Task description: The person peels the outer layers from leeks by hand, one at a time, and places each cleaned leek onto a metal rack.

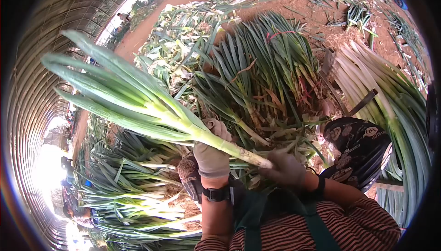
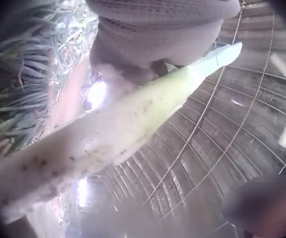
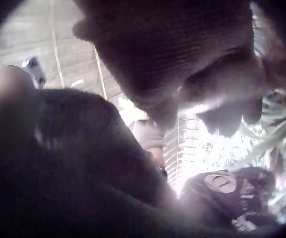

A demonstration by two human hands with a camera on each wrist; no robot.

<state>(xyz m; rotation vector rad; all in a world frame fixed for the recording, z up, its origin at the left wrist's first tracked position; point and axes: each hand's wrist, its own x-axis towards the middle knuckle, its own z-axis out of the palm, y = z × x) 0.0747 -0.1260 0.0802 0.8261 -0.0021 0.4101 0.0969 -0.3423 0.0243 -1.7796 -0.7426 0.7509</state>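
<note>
In the head view my gloved left hand (image 1: 212, 152) grips a large green onion (image 1: 213, 139) around its stalk. Its broad green leaves fan out to the upper left, and its pale end points right. In the left wrist view the glove (image 2: 157, 34) lies along the dirt-specked white stalk (image 2: 83, 144). My gloved right hand (image 1: 284, 168), blurred, is at the pale end, fingers on both sides of it. Seen from the right wrist, that dark glove (image 3: 182, 59) has curled fingers with a bright streak between them.
Bundled green onions (image 1: 275, 53) stand ahead, with more piled at the left (image 1: 133, 200). White-stemmed ones (image 1: 367, 81) lie on the right beside a metal blade-like bar (image 1: 364, 103). Stripped leaves (image 1: 170, 44) litter the soil. A patterned dark trouser leg (image 1: 356, 145) is close by the right hand.
</note>
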